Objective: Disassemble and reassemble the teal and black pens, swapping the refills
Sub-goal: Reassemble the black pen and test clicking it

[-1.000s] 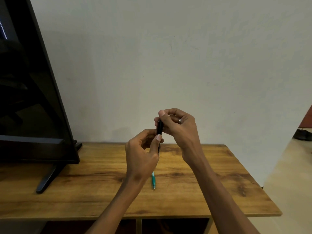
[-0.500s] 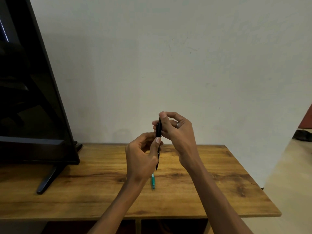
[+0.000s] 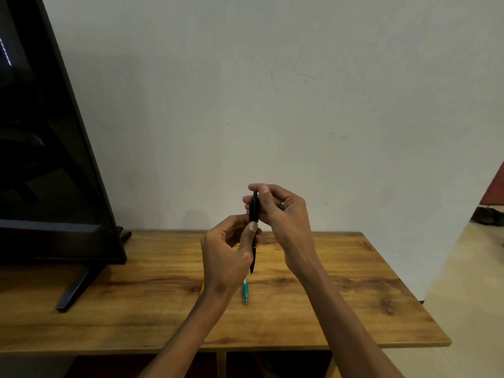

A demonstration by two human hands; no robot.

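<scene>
While the teal pen (image 3: 245,291) lies on the counter (image 3: 341,296), the left hand (image 3: 226,257) and right hand (image 3: 278,211) both pinch the upright black pen (image 3: 254,214).

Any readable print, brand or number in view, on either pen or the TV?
None can be read.
black pen, held upright by both hands: no visible print.
teal pen on the table: mostly hidden, too small to tell.
TV: dark screen; the bright streaks at its left edge are not legible text.
</scene>
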